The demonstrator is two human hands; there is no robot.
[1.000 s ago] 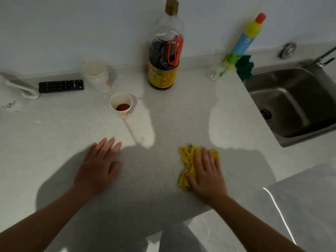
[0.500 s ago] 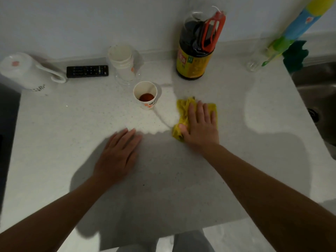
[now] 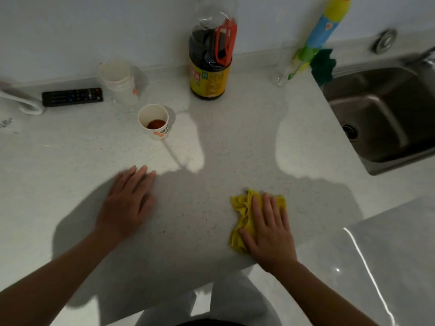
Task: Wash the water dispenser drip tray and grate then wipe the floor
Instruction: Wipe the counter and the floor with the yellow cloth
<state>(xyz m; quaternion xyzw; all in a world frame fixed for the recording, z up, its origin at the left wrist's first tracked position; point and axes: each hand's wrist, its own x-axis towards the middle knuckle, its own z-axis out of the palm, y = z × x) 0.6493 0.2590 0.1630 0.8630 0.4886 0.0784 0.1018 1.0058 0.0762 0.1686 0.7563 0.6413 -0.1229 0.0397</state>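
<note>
A crumpled yellow cloth [image 3: 242, 215] lies on the white speckled countertop [image 3: 211, 149] near its front edge. My right hand [image 3: 268, 231] presses flat on the cloth, fingers spread over it. My left hand [image 3: 127, 203] rests flat on the bare counter to the left, fingers apart, holding nothing. No drip tray or grate shows in the head view.
A paper cup [image 3: 154, 122] with red residue, stacked cups [image 3: 117, 81], a black remote [image 3: 71, 97], a dark sauce bottle [image 3: 210, 60] and a colourful spray bottle [image 3: 322, 34] stand at the back. A steel sink [image 3: 381, 114] lies right. Glossy floor [image 3: 388, 267] shows below.
My right hand has slid the yellow cloth back from near the sauce bottle to the counter's front edge. My left hand stays flat on the counter.
</note>
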